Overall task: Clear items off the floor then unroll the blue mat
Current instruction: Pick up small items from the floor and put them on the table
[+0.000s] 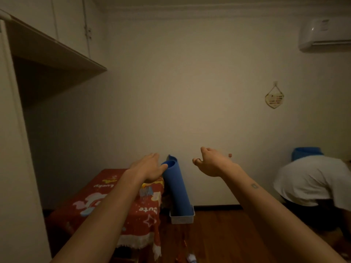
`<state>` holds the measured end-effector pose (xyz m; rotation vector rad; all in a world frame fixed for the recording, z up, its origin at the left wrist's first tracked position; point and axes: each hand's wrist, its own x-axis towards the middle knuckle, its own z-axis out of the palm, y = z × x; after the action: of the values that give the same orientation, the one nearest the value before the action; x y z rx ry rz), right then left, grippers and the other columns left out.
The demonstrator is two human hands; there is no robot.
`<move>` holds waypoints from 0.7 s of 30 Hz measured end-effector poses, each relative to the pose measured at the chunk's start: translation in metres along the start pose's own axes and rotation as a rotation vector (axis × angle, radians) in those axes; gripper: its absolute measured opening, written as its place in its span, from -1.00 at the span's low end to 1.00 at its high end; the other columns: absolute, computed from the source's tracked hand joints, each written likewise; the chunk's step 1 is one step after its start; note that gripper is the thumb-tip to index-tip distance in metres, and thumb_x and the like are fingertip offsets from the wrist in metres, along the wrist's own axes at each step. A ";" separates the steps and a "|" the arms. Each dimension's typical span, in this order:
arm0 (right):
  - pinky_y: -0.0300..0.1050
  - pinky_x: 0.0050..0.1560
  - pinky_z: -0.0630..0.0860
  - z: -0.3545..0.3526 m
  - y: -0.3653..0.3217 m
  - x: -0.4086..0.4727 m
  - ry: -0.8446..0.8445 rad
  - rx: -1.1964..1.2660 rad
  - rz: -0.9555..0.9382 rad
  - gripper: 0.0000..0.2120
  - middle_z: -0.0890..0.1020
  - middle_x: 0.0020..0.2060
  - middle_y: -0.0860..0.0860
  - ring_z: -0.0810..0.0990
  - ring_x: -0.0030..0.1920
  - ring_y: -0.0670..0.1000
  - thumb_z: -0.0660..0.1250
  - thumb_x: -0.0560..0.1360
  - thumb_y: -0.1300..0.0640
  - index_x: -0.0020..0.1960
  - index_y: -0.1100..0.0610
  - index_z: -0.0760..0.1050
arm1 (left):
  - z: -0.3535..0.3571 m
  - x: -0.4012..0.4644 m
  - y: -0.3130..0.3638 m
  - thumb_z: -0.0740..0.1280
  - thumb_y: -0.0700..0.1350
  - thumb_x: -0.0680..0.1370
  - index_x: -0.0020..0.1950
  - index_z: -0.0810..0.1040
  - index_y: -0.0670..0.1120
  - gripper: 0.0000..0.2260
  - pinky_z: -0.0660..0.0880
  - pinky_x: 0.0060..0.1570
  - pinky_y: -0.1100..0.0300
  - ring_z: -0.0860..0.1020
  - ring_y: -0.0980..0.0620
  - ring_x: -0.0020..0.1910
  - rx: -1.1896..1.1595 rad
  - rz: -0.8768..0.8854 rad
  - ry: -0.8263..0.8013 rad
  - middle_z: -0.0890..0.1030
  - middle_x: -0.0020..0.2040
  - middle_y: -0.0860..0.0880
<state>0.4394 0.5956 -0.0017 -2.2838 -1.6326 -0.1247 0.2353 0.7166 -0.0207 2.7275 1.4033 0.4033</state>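
Observation:
The rolled blue mat [175, 188] stands tilted against the far wall, its lower end inside a small white bin [182, 218] on the wooden floor. My left hand [148, 168] is stretched out with straight fingers, its fingertips at the mat's upper end. My right hand [210, 162] hovers to the right of the mat, fingers loosely curled and holding nothing. Small items [190, 258] lie on the floor near the bottom edge, too blurred to name.
A low table under a red patterned cloth [121, 209] stands left of the mat. A person in a white shirt [311, 183] bends down at the right. A cupboard [17, 149] fills the left side. An air conditioner [324, 35] hangs high on the right wall.

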 end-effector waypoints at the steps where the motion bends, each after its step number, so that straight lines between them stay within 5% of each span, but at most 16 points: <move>1: 0.09 0.24 0.41 0.003 0.005 0.016 0.007 0.004 -0.001 -0.44 0.42 0.37 0.17 0.43 0.30 0.18 0.14 0.60 -0.18 0.44 0.18 0.25 | 0.003 0.017 -0.001 0.09 0.22 0.58 0.54 0.12 -0.12 -0.36 0.26 0.40 -0.11 0.26 -0.14 0.46 0.002 -0.006 0.006 0.21 0.53 -0.15; 10: 0.11 0.28 0.39 0.026 0.077 0.161 -0.012 0.009 -0.016 -0.40 0.38 0.41 0.19 0.39 0.35 0.20 0.13 0.61 -0.18 0.48 0.19 0.20 | 0.038 0.163 0.018 0.09 0.22 0.61 0.58 0.02 -0.11 -0.34 0.18 0.46 -0.08 0.16 -0.12 0.52 0.028 -0.038 0.001 0.10 0.58 -0.13; 21: 0.12 0.24 0.40 0.071 0.129 0.304 -0.032 -0.037 -0.016 -0.41 0.39 0.39 0.18 0.40 0.33 0.20 0.14 0.60 -0.20 0.46 0.18 0.23 | 0.087 0.316 0.029 0.10 0.22 0.59 0.50 0.20 -0.12 -0.41 0.31 0.31 -0.09 0.31 -0.16 0.42 0.028 0.025 -0.008 0.27 0.50 -0.14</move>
<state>0.6540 0.8553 -0.0172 -2.3119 -1.6777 -0.1233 0.4550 0.9606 -0.0347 2.7680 1.3848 0.3771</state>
